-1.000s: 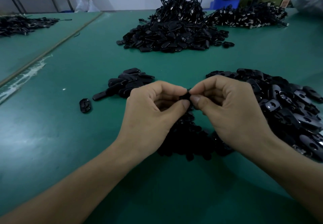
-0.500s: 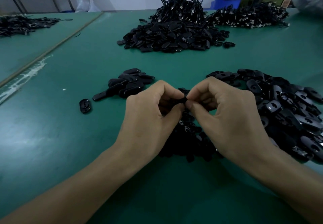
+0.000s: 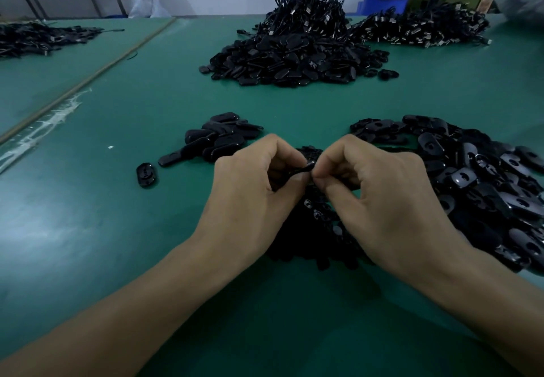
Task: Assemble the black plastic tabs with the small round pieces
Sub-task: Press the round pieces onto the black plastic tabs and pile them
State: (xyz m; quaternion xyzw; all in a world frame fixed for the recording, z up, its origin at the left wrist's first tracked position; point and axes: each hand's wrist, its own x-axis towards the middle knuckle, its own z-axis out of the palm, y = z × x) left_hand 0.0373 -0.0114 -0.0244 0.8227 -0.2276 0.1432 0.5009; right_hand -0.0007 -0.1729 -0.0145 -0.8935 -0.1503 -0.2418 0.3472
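My left hand [image 3: 253,188] and my right hand [image 3: 379,194] meet fingertip to fingertip above the green table. Between them they pinch one black plastic tab [image 3: 303,169]; only a thin edge of it shows. Whether a small round piece sits on it is hidden by my fingers. Under and between my hands lies a heap of small black pieces [image 3: 318,229]. A wide pile of black tabs with holes [image 3: 485,188] spreads on the right. A small group of black tabs [image 3: 223,138] lies just left of and beyond my left hand.
One single tab [image 3: 146,174] lies alone on the green table [image 3: 103,229] to the left. A big heap of tabs [image 3: 288,58] and bundles of black cables [image 3: 418,27] sit at the back. A seam strip [image 3: 88,79] crosses the table at the left.
Both hands have sunk slightly toward the heap and closed tighter together around the tab. The piles have not moved.
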